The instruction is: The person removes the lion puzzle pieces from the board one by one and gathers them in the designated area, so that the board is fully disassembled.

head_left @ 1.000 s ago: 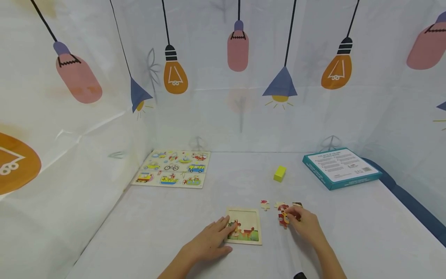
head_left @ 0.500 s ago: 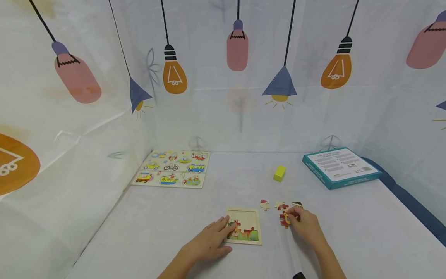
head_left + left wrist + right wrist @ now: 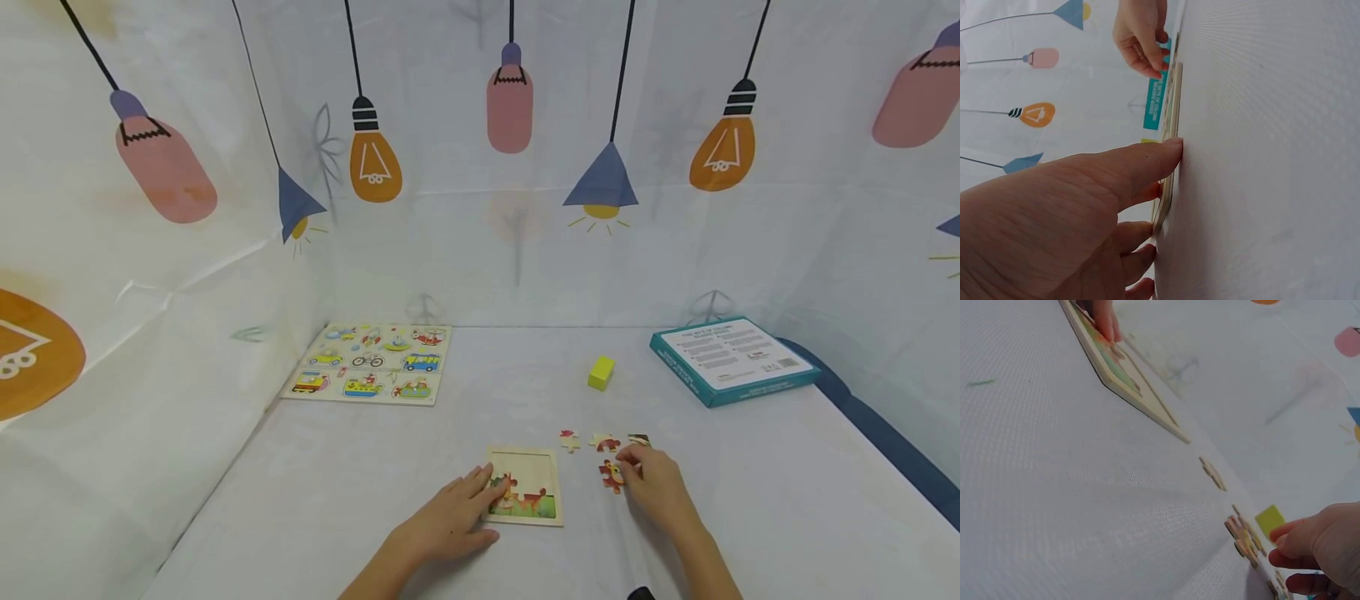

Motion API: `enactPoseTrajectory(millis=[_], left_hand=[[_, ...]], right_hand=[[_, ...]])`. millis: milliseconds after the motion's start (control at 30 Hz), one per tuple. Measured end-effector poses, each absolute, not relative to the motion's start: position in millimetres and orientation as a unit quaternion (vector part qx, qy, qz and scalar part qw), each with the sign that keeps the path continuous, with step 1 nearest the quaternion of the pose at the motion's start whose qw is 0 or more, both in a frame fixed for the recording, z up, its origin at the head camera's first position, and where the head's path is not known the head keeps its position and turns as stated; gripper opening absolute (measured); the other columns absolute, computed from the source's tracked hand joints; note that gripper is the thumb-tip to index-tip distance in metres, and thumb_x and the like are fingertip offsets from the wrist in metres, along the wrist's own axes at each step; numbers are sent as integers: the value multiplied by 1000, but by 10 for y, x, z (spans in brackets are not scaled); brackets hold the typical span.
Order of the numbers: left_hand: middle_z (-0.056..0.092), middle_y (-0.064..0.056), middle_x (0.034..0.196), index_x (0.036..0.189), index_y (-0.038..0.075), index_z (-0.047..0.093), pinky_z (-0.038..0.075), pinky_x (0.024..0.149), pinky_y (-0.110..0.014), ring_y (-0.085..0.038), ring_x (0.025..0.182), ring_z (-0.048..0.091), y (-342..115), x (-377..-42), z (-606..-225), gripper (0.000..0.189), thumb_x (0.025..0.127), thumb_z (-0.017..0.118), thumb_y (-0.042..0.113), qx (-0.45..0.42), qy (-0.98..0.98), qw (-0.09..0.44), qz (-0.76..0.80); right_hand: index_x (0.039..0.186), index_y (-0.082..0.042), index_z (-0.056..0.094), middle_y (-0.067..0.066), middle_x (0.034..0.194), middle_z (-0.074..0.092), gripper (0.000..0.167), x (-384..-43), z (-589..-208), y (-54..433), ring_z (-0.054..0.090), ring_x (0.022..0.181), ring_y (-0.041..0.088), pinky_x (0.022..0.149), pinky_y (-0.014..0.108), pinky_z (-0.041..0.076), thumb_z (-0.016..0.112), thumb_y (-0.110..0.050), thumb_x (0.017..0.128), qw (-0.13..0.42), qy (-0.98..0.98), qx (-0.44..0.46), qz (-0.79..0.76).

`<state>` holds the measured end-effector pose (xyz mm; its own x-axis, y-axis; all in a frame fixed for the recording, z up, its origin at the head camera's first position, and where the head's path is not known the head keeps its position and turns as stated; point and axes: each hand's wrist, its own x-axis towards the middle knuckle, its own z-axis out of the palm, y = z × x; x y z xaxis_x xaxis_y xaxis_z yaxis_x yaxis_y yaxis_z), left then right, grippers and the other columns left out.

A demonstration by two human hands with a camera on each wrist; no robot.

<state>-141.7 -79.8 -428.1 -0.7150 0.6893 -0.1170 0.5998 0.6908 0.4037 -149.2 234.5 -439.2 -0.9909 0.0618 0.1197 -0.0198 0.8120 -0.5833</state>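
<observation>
One white table (image 3: 322, 483) supports the left hand (image 3: 453, 512), fingers extended, and right hand (image 3: 660, 483), fingers bent, pinch uncertain; the puzzle tray (image 3: 534, 472) lies under the left fingertips, a red-and-yellow piece (image 3: 609, 477) beside the right ones.

The person's left hand (image 3: 453, 518) and right hand (image 3: 657, 485) are bare; the left forearm (image 3: 384, 569) and right forearm (image 3: 707, 557) are uncovered too.

The left arm (image 3: 381, 568) slants inward, the left grip (image 3: 450, 518) palm-down with fingers stretched forward and thumb spread apart, while the right arm (image 3: 708, 554) leans the opposite way, the right grip (image 3: 660, 487) turned inward, its digits loosely bent.
</observation>
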Motion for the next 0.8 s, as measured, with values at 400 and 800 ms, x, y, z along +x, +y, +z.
enactPoseTrajectory(millis=[400, 800], left_hand=[[23, -14, 149, 144, 19, 31, 25, 106, -44, -27, 136, 21, -811, -1432, -4324, 64, 89, 56, 39, 360, 910, 120, 169], [23, -13, 149, 144, 18, 31, 25, 106, -44, -27, 136, 22, -811, -1429, -4323, 64, 89, 56, 39, 357, 909, 124, 177]], right_hand=[[89, -3, 65, 0, 76, 60, 8, -1508, -4395, 2324, 49, 68, 16, 65, 34, 47, 63, -3, 81, 72, -958, -5, 278], [90, -1, 67, 2, 79, 63, 10, -1525, -4399, 2178, 53, 75, 18, 67, 35, 48, 65, -4, 81, 94, -957, 4, 275]])
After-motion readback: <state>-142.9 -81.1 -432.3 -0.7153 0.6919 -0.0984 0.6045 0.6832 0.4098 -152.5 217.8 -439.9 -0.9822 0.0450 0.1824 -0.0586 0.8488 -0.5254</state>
